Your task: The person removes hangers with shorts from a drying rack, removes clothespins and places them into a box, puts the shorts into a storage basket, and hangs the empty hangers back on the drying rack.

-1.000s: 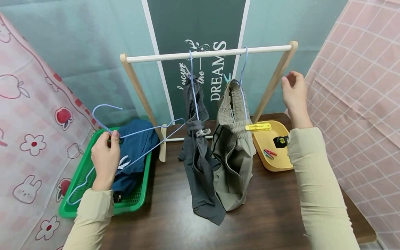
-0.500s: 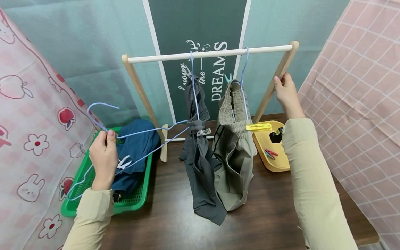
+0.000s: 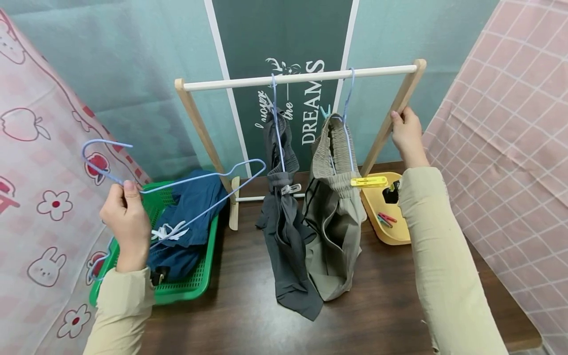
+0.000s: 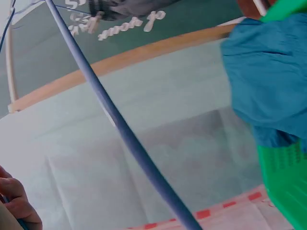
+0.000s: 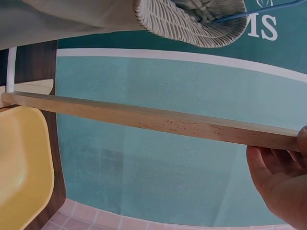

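My left hand [image 3: 128, 222] pinches a light blue wire hanger [image 3: 195, 180] just below its hook, above the green basket. Nothing hangs on this hanger. My right hand [image 3: 407, 135] grips the right wooden post [image 5: 168, 120] of the drying rack, its thumb and fingers around the wood in the right wrist view. From the rack's white bar [image 3: 301, 78] hang dark grey pants [image 3: 288, 246] with a grey clothespin [image 3: 290, 189], and khaki pants [image 3: 335, 231] with a yellow clothespin [image 3: 369, 182]. Folded blue pants [image 3: 195, 212] with white drawstrings lie in the basket.
The green basket [image 3: 210, 256] stands at the left on the brown table [image 3: 230, 315]. A yellow tray [image 3: 401, 234] with small clothespins [image 3: 386, 219] sits at the right, partly behind my right sleeve. Fabric curtains [image 3: 57, 162] enclose the sides and back.
My right hand has moved left onto the rack's right post and taken hold of it. My left hand has shifted left, carrying the hanger, whose hook swings further left.
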`<state>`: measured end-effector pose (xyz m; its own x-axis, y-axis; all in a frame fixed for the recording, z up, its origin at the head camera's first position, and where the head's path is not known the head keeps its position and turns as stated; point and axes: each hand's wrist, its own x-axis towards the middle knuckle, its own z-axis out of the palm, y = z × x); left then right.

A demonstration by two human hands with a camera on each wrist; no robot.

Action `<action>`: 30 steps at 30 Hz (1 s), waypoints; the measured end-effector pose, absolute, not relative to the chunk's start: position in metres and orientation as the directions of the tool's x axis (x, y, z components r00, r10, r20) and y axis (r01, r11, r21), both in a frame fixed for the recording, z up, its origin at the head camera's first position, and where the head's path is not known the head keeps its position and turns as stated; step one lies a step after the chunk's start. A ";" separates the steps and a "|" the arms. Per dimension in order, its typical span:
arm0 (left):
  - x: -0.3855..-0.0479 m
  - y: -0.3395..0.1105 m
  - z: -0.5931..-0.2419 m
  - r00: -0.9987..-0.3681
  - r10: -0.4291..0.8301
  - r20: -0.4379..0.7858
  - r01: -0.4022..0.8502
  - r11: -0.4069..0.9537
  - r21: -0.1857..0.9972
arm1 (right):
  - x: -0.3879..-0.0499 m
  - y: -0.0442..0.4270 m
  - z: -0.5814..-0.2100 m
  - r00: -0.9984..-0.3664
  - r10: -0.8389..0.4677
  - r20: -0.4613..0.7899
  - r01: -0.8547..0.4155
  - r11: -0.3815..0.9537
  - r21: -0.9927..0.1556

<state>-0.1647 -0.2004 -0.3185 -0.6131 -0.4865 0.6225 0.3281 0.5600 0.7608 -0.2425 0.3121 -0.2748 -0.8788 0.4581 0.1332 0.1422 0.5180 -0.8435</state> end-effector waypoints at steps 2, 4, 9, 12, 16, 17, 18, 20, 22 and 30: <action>-0.165 -0.197 -0.314 -0.611 -0.488 0.623 0.340 0.549 0.764 | -0.242 0.313 -0.275 -0.874 0.465 0.142 0.140 0.520 -0.842; -0.165 -0.192 -0.309 -0.617 -0.476 0.626 0.368 0.529 0.765 | -0.242 0.313 -0.275 -0.871 0.469 0.144 0.142 0.523 -0.840; -0.163 -0.172 -0.297 -0.630 -0.413 0.657 0.475 0.465 0.747 | -0.241 0.311 -0.275 -0.865 0.480 0.144 0.165 0.545 -0.822; -0.161 -0.159 -0.290 -0.646 -0.358 0.674 0.521 0.438 0.733 | -0.242 0.310 -0.276 -0.859 0.485 0.167 0.167 0.571 -0.804; -0.155 -0.143 -0.280 -0.698 -0.270 0.663 0.537 0.415 0.734 | -0.243 0.311 -0.277 -0.856 0.480 0.192 0.161 0.601 -0.783; -0.153 -0.138 -0.277 -0.717 -0.244 0.653 0.535 0.409 0.739 | -0.242 0.312 -0.277 -0.858 0.476 0.195 0.160 0.606 -0.779; -0.151 -0.134 -0.275 -0.736 -0.216 0.641 0.530 0.404 0.745 | -0.242 0.313 -0.277 -0.860 0.471 0.196 0.158 0.611 -0.775; -0.147 -0.124 -0.271 -0.775 -0.161 0.611 0.515 0.399 0.759 | -0.242 0.314 -0.277 -0.865 0.461 0.197 0.153 0.616 -0.773; -0.144 -0.114 -0.268 -0.811 -0.106 0.576 0.496 0.399 0.771 | -0.241 0.315 -0.277 -0.872 0.452 0.190 0.151 0.616 -0.773; -0.134 -0.080 -0.263 -0.906 0.122 0.405 0.423 0.281 0.861 | -0.240 0.317 -0.277 -0.875 0.439 0.206 0.133 0.625 -0.769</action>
